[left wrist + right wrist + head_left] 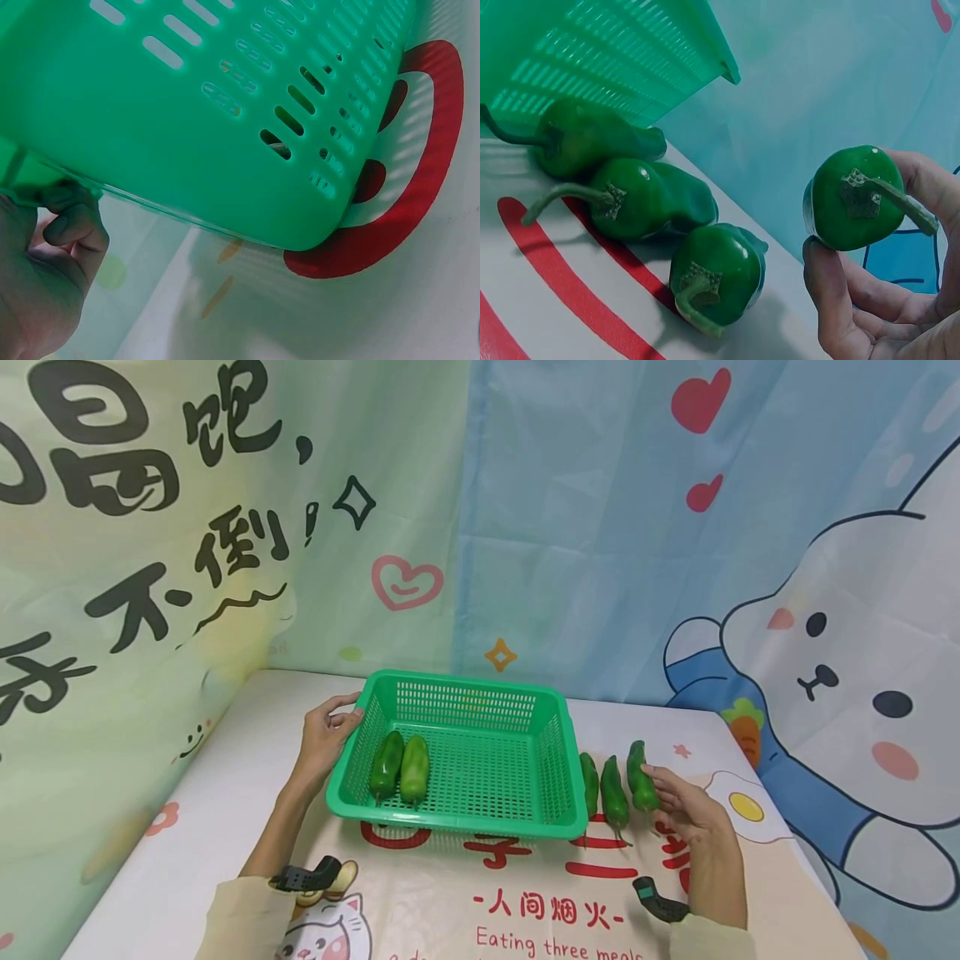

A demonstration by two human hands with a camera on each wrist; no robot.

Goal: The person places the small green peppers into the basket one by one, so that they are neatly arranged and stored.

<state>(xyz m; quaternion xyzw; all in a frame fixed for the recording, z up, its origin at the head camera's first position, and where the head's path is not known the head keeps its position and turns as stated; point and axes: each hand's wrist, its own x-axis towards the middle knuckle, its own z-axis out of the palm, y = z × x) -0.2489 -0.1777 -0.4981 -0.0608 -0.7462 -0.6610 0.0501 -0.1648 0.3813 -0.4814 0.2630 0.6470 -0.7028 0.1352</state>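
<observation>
The left hand grips the left rim of a green plastic basket; the left wrist view shows its curled fingers at the basket's edge. Two green peppers lie side by side at the basket's left inside. To the right of the basket, the right hand pinches a green pepper between thumb and fingers, raised off the table, stem toward the right wrist camera. Three more peppers lie in a row on the table beside the basket.
A printed mat with red lettering and a cartoon cat covers part of the white table. Patterned curtains hang behind and at the sides of the table. Each wrist wears a black strap device.
</observation>
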